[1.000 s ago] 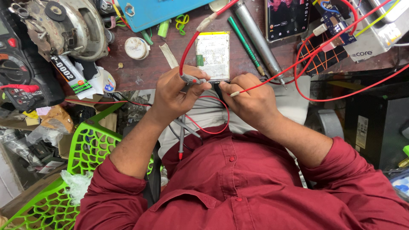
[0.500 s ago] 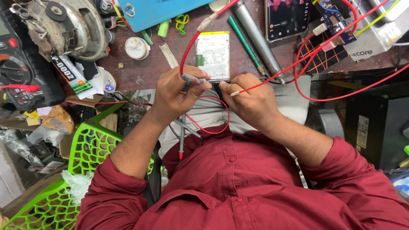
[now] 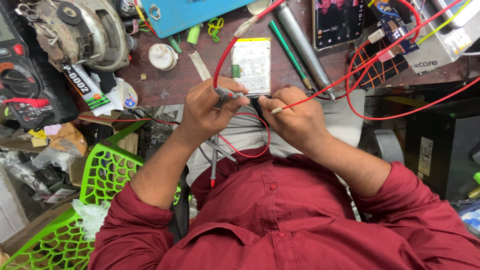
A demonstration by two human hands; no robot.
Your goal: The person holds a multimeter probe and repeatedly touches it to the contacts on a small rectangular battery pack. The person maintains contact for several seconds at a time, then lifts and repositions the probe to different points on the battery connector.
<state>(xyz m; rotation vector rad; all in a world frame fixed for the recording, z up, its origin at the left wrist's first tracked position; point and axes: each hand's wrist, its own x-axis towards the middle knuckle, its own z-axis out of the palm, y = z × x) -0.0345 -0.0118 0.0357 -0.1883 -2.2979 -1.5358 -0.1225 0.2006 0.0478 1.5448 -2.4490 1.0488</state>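
Nearest the camera, a maroon shirt point(image 3: 280, 220) fills the lower frame, both sleeves pushed up the forearms, with a green lattice chair point(image 3: 75, 210) to its left. A slim grey probe point(image 3: 213, 162) with a red tip hangs loose below the wrists, its long axis running almost straight toward the person. Just beyond, the two hands meet at the near edge of the surface point(image 3: 175, 85). The left hand point(image 3: 207, 107) is closed narrowly around a grey-handled probe point(image 3: 229, 93), thumb and forefinger pinching it so that its long axis lies nearly level, tip pointing right toward the other hand. The right hand point(image 3: 295, 112) is closed on a small dark part point(image 3: 256, 105) held between the two hands, and a thin red wire point(image 3: 350, 80) with a pale tip runs out from its fingers up to the right. The probe tip sits just beside that dark part, touching or nearly so; which cannot be told. Directly beyond the fingertips lies a pale flat battery cell point(image 3: 252, 65) with a yellow edge, its long axis pointing away from the person. Farther off lie a green pen point(image 3: 287, 47), a metal tube point(image 3: 300, 45), a phone point(image 3: 340, 20) and, at the far left edge, a multimeter point(image 3: 22, 85).
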